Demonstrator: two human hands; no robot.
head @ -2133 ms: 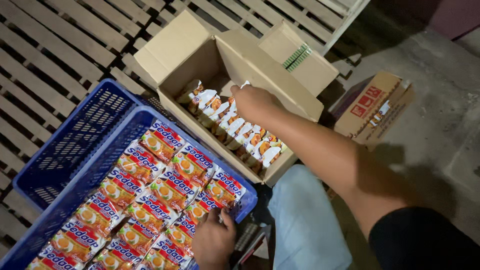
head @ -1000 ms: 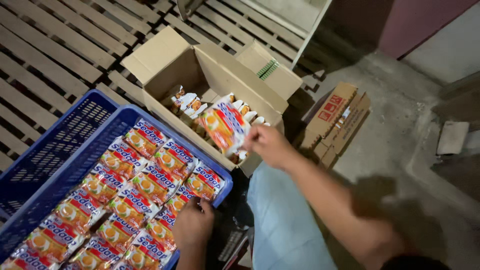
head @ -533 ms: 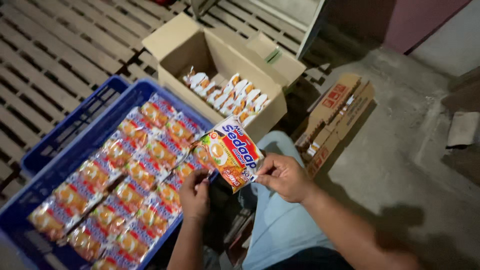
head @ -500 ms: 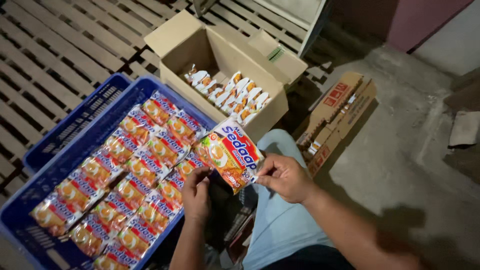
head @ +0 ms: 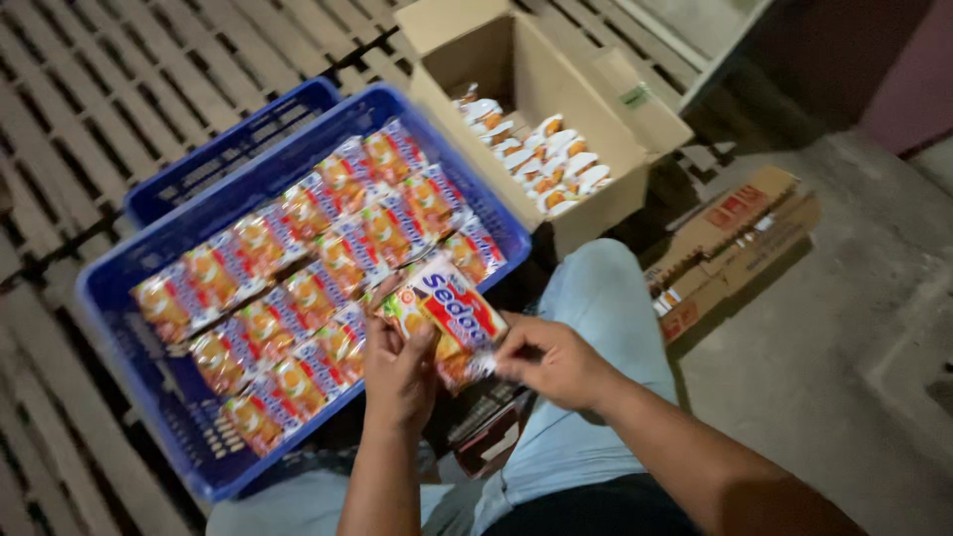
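Observation:
Both hands hold a small stack of orange, red and blue noodle packets (head: pixel 452 308) just above the near edge of a blue plastic crate (head: pixel 129 342). My left hand (head: pixel 399 369) grips the stack from below on its left side. My right hand (head: pixel 552 359) pinches its lower right corner. The crate holds several rows of the same packets (head: pixel 318 268) lying flat. Behind it an open cardboard box (head: pixel 556 89) contains more packets standing on edge.
A second blue crate (head: pixel 233 149) sits under the filled one. Both rest on wooden slat pallets (head: pixel 109 89). A flattened cardboard box (head: pixel 735 243) lies on the concrete floor at right. My knee in light jeans (head: pixel 606 298) is between crate and flattened box.
My right hand took packets out of the cardboard box and brought them down to my left hand. The stack now sits lower, over the crate's near edge, and the view has swung right.

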